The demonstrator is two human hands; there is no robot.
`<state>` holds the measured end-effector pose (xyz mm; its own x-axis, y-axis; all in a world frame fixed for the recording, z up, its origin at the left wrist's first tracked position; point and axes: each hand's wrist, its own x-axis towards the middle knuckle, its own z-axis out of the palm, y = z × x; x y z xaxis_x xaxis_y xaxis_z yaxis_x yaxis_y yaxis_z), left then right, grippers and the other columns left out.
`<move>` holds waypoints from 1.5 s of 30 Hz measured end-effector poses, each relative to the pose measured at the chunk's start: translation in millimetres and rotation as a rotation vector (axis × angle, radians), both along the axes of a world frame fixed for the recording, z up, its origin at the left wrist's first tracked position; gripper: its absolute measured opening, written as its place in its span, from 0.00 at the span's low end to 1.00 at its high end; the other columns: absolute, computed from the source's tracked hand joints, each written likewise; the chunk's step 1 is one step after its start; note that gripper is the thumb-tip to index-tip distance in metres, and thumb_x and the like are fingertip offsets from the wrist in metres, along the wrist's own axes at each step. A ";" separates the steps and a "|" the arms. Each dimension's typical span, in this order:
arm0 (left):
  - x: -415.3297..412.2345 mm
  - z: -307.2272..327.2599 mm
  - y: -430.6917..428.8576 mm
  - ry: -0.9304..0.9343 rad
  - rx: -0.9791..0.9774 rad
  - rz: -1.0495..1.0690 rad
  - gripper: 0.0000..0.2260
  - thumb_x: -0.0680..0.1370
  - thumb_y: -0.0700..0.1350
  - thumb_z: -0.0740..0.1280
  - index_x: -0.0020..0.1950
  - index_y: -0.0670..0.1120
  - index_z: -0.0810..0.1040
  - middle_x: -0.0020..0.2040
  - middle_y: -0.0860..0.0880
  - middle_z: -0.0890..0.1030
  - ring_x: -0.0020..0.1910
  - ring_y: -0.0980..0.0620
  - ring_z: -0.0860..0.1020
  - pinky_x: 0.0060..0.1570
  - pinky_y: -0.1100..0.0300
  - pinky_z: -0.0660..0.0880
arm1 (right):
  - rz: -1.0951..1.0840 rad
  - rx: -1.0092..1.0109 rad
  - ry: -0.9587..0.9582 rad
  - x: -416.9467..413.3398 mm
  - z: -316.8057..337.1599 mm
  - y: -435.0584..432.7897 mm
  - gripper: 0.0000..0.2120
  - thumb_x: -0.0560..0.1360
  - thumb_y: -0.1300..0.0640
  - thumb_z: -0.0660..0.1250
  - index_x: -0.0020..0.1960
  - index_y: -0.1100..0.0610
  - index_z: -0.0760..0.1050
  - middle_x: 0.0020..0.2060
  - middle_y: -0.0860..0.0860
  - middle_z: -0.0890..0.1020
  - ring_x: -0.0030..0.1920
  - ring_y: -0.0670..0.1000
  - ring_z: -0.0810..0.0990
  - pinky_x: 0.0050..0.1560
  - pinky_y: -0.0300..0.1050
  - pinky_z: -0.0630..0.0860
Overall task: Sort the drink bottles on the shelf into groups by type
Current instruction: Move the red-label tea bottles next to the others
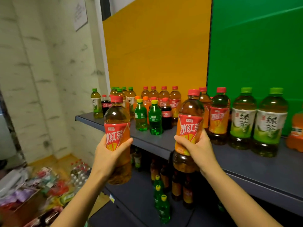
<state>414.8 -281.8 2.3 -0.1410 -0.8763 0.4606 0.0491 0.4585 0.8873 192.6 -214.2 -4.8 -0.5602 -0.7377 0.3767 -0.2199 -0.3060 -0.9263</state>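
Note:
My left hand grips a red-capped iced black tea bottle in front of the grey shelf, off its left end. My right hand holds a second iced black tea bottle upright over the shelf's front edge. On the shelf stand more iced black tea bottles, two green tea bottles at right, small green soda bottles, a small cola bottle, orange soda bottles and more green tea bottles at far left.
A lower shelf holds green soda and tea bottles. On the floor at left lie packs of water bottles and a box of snack packets. Yellow and green panels back the shelf; a marble-patterned wall is on the left.

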 end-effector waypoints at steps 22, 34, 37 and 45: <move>-49.0 0.6 -271.9 -0.015 -0.050 -0.153 0.20 0.68 0.47 0.73 0.56 0.55 0.69 0.49 0.58 0.77 0.48 0.60 0.75 0.46 0.63 0.71 | -0.215 0.062 0.093 -36.0 6.0 -181.3 0.35 0.62 0.52 0.76 0.64 0.49 0.62 0.56 0.49 0.77 0.57 0.52 0.76 0.59 0.53 0.74; -83.6 -15.4 -355.8 -0.041 -0.063 -0.359 0.33 0.59 0.57 0.75 0.61 0.48 0.70 0.54 0.51 0.79 0.52 0.54 0.78 0.49 0.61 0.73 | -0.357 0.104 0.104 -32.4 0.1 -200.3 0.38 0.62 0.52 0.74 0.66 0.49 0.60 0.55 0.46 0.75 0.55 0.45 0.75 0.55 0.44 0.71; -88.3 -15.6 -371.3 -0.106 -0.081 -0.371 0.39 0.56 0.63 0.75 0.62 0.49 0.69 0.54 0.54 0.78 0.51 0.58 0.77 0.46 0.66 0.72 | -0.412 0.139 0.113 -28.3 1.2 -202.4 0.36 0.64 0.55 0.74 0.66 0.50 0.59 0.56 0.48 0.74 0.55 0.46 0.75 0.53 0.43 0.71; -75.9 -12.3 -372.2 -0.055 -0.092 -0.422 0.39 0.61 0.53 0.73 0.69 0.52 0.60 0.59 0.55 0.72 0.55 0.57 0.73 0.53 0.62 0.70 | -0.542 0.164 0.118 -6.5 11.9 -196.4 0.41 0.64 0.53 0.73 0.71 0.52 0.56 0.58 0.45 0.71 0.59 0.47 0.72 0.59 0.45 0.70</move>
<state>338.9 -653.9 -10.0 -0.5047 -0.6921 0.5160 0.2028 0.4859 0.8502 186.1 -410.6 7.1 -0.8355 -0.4108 0.3649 -0.4103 0.0246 -0.9116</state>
